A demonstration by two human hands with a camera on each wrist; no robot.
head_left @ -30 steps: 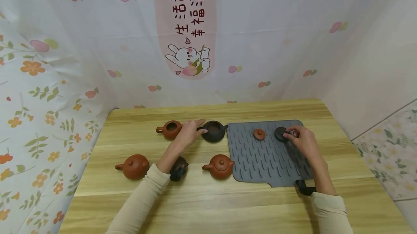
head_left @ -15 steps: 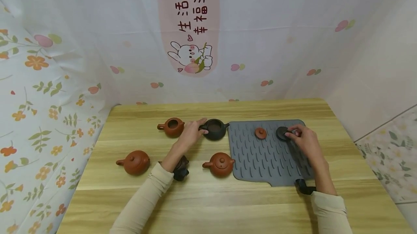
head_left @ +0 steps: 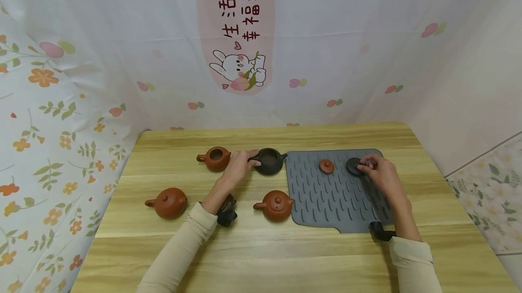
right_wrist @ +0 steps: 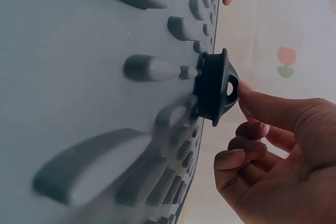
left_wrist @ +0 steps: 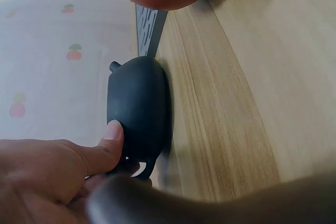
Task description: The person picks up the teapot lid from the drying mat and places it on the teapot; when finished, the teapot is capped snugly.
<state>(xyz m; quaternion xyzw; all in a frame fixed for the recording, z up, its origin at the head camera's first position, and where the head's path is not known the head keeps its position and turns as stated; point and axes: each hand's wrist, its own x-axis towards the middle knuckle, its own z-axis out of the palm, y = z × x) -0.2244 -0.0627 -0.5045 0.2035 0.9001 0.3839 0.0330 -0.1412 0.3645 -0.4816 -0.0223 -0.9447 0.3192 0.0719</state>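
Note:
My left hand (head_left: pixel 237 167) grips the handle of a black lidless teapot (head_left: pixel 269 161) standing beside the mat. In the left wrist view, the thumb presses on the body of this teapot (left_wrist: pixel 136 103) and the fingers are around its handle, partly hidden. On the grey ridged mat (head_left: pixel 318 211), my right hand (head_left: pixel 381 173) holds the knob of a round black lid (head_left: pixel 353 166) between thumb and forefinger. The right wrist view has the lid (right_wrist: pixel 212 87) low over the mat's ridges, the other fingers curled. A small orange-brown lid (head_left: pixel 326 166) lies left of it.
An orange-brown lidless teapot (head_left: pixel 217 159) stands left of my left hand. Two lidded orange-brown teapots (head_left: pixel 170 203) are nearer the front, one next to the mat. A dark teapot (head_left: pixel 228 202) is partly hidden under my left wrist. A patterned cloth (head_left: pixel 293 57) hangs behind the table.
The left thumb and fingers have closed in on the black teapot's handle. The right hand stays at the black lid, and the head view has shifted slightly.

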